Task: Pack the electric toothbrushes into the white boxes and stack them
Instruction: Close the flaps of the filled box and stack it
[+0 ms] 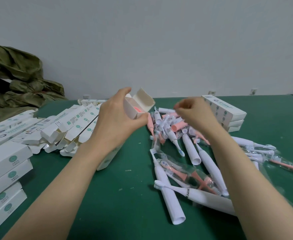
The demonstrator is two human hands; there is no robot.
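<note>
My left hand point(115, 116) grips a long white box point(133, 108) near its open far end. The end flap stands up, and a pink toothbrush point(139, 110) shows inside the opening. My right hand point(194, 113) hovers just right of the box with its fingers curled; it is blurred and I see nothing in it. Below it lies a heap of white and pink electric toothbrushes point(177, 135) and bagged brush heads on the green table point(107, 196).
Empty open-ended boxes point(69, 129) lie in a row at the left. Closed boxes are stacked at the near left point(5, 170) and at the far right point(225, 111). A green cloth bundle point(15, 78) sits against the wall at the left.
</note>
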